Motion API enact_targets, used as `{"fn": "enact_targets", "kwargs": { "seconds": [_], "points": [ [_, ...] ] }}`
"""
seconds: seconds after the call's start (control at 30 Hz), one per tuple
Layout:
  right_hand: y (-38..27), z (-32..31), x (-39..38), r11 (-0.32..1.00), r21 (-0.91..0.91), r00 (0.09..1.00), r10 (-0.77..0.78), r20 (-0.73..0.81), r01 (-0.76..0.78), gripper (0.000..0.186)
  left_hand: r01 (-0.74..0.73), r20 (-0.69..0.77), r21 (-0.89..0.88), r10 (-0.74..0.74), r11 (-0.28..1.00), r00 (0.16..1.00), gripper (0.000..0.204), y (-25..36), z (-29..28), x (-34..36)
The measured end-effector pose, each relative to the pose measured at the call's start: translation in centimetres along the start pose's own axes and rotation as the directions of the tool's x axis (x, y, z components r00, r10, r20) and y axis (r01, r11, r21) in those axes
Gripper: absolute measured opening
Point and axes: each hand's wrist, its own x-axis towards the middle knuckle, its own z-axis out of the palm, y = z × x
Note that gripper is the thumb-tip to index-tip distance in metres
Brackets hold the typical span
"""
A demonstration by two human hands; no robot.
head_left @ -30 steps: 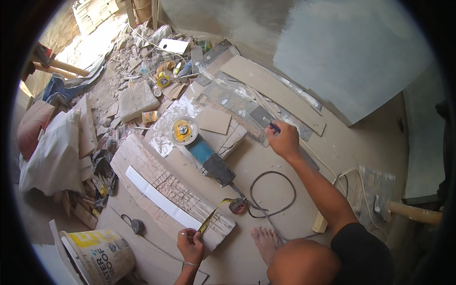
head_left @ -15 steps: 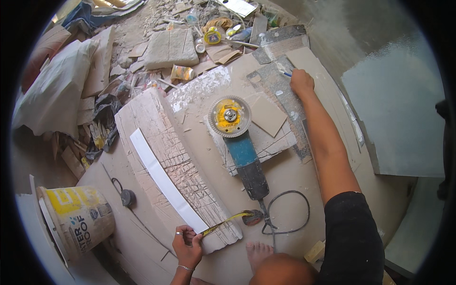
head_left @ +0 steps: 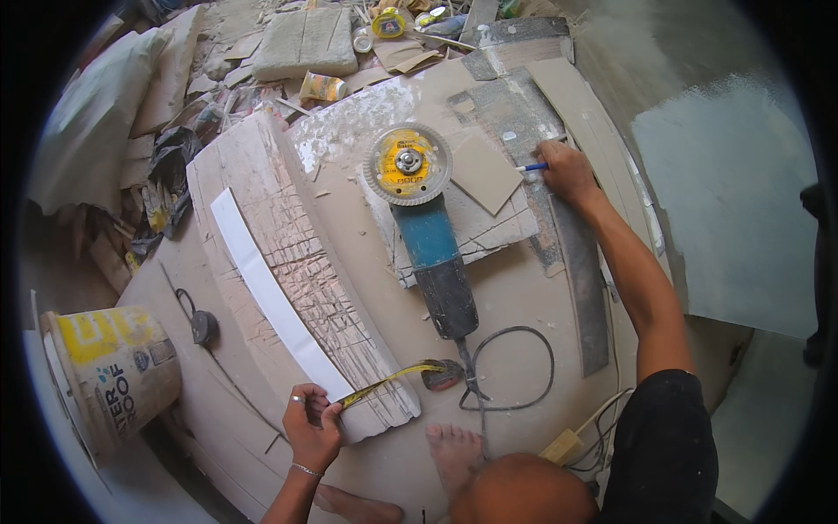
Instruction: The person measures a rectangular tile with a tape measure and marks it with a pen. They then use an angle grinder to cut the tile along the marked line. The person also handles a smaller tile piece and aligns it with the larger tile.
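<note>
My left hand (head_left: 312, 432), closed, pinches the end of a yellow tape measure (head_left: 393, 378) at the near end of a white strip (head_left: 271, 288). The strip lies lengthwise on a long, deeply scored pale slab (head_left: 305, 227). From my fingers the blade runs right to its dark, dusty case on the floor. My right hand (head_left: 572, 175) is closed around a blue-and-white pen (head_left: 531, 167), its tip pointing left beside a square beige tile (head_left: 487, 175). Between the hands an angle grinder (head_left: 425, 236) rests disc-up on a second scored slab (head_left: 515, 229).
A dusty bucket (head_left: 113, 375) stands at the left. The grinder's cord (head_left: 552, 367) loops near my bare foot (head_left: 454, 450). A dark flat strip (head_left: 583, 297) lies at the right, with a yellowish plug block (head_left: 563, 447) nearer. Rubble and a broken slab (head_left: 304, 42) fill the far side.
My right hand has come nearer with the pen, from the dark strip to beside the tile. My left hand still pinches the tape at the strip's end. The whole view has shifted.
</note>
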Motion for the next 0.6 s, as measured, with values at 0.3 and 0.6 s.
{"fn": "enact_targets", "kwargs": {
  "seconds": [0.3,0.6],
  "points": [
    [-1.5,-4.7,-5.4,0.953,-0.039,0.953,-0.301,-0.045,0.299,0.007,-0.091,-0.020,0.044,0.092,0.995,0.996,0.025,0.3,0.2,0.2],
    [-2.3,-8.6,-7.5,0.980,0.198,0.933,0.068,-0.353,0.004,0.010,-0.107,-0.046,0.016,0.107,0.994,0.993,0.024,0.0,0.5,0.2]
  ]
}}
